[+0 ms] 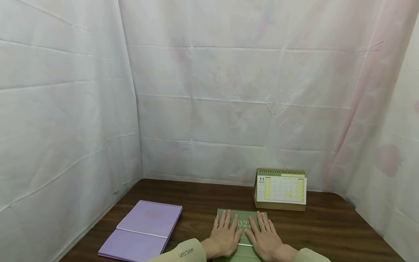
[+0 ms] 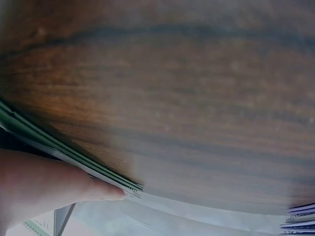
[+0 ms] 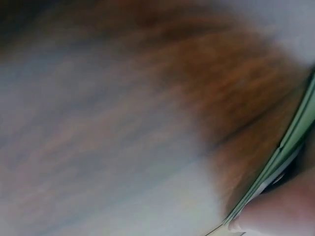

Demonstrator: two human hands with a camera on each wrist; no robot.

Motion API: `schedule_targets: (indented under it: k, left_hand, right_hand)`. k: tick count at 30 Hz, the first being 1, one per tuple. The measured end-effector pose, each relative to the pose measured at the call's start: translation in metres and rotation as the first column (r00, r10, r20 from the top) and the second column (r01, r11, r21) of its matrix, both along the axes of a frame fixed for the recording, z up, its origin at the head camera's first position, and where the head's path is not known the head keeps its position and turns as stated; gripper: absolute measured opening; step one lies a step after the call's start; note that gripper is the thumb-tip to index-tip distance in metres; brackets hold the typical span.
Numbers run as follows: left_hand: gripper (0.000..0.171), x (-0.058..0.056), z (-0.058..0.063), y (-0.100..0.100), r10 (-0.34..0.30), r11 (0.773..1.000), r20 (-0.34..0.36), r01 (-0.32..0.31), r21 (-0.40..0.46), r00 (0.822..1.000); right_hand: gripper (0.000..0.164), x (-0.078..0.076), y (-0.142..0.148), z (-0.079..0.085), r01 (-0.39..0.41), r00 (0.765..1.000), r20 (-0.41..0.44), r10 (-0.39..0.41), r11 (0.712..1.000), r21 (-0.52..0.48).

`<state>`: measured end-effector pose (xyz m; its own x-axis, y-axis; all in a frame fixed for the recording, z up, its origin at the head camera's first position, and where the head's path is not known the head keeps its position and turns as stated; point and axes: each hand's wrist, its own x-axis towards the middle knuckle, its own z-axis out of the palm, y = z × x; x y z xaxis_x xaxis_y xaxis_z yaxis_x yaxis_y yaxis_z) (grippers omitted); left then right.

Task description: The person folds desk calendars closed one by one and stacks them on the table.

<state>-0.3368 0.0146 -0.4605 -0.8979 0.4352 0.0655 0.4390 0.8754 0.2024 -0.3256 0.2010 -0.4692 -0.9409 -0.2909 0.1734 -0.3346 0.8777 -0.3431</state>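
A green desk calendar point(image 1: 243, 237) with gold digits on its cover lies flat at the front of the table, a white band across its middle. My left hand point(image 1: 224, 234) rests on its left half, fingers straight and pointing away from me. On its right half lies my right hand point(image 1: 263, 236), palm down with fingers extended. The left wrist view shows a finger point(image 2: 59, 184) along the edge of the green calendar point(image 2: 74, 155). In the right wrist view, a fingertip point(image 3: 246, 219) lies at the calendar's edge point(image 3: 280, 152).
To the left, a purple spiral-bound calendar point(image 1: 152, 222) lies flat with a white band across it. A small desk calendar point(image 1: 281, 187) with a yellow-marked page stands upright at the back right. Pale curtains point(image 1: 203, 109) surround the dark wooden table point(image 1: 196, 196).
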Motion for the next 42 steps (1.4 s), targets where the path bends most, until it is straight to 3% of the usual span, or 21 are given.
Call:
schedule_targets:
  k: [9,23,26,29,30,32,35,37,39,41,42]
  left_hand:
    - [0.059,-0.006,-0.001,0.002,0.003,1.0,-0.053,-0.004,-0.015,0.999]
    - [0.061,-0.005,0.0,0.002,0.001,1.0,-0.011,-0.001,-0.005,1.0]
    - [0.063,-0.004,0.006,0.0,0.017,0.999,0.019,-0.018,0.036,1.0]
    - [0.066,-0.001,0.016,-0.001,0.069,0.984,0.053,-0.077,0.16,0.996]
    - [0.067,0.0,0.02,-0.001,0.096,0.969,0.065,-0.108,0.223,0.993]
    - [0.067,0.002,0.031,-0.001,0.154,0.917,0.108,-0.183,0.356,0.982]
    - [0.068,0.005,0.05,-0.004,0.221,0.785,0.226,-0.31,0.536,0.949]
    - [0.067,0.006,0.06,-0.009,0.237,0.687,0.334,-0.401,0.607,0.912]
    - [0.07,0.006,0.069,-0.013,0.209,0.592,0.459,-0.486,0.643,0.863]
    - [0.071,0.003,0.074,-0.018,0.177,0.526,0.565,-0.563,0.638,0.806]
    - [0.07,0.002,0.075,-0.02,0.171,0.506,0.602,-0.594,0.626,0.78]
  right_hand:
    - [0.069,-0.002,0.001,0.004,-0.008,0.999,-0.032,0.008,1.0,0.01]
    - [0.064,0.002,0.001,0.013,0.011,0.999,0.033,-0.013,0.998,0.059]
    - [0.063,-0.001,0.001,0.023,-0.006,0.997,0.072,0.001,0.998,0.07]
    - [0.059,-0.004,0.004,0.035,0.016,0.997,0.075,-0.02,0.999,0.046]
    - [0.057,-0.005,0.005,0.039,0.041,0.997,0.069,-0.043,0.999,0.033]
    - [0.049,-0.007,0.008,0.047,0.104,0.993,0.056,-0.103,0.995,-0.013]
    - [0.034,-0.009,0.013,0.06,0.193,0.98,0.073,-0.186,0.975,-0.108]
    - [0.03,-0.009,0.017,0.068,0.243,0.967,0.125,-0.223,0.953,-0.181]
    - [0.036,-0.008,0.022,0.076,0.296,0.943,0.233,-0.235,0.915,-0.273]
    - [0.046,-0.007,0.026,0.083,0.361,0.904,0.362,-0.23,0.862,-0.356]
    - [0.052,-0.006,0.028,0.085,0.398,0.877,0.423,-0.226,0.835,-0.379]
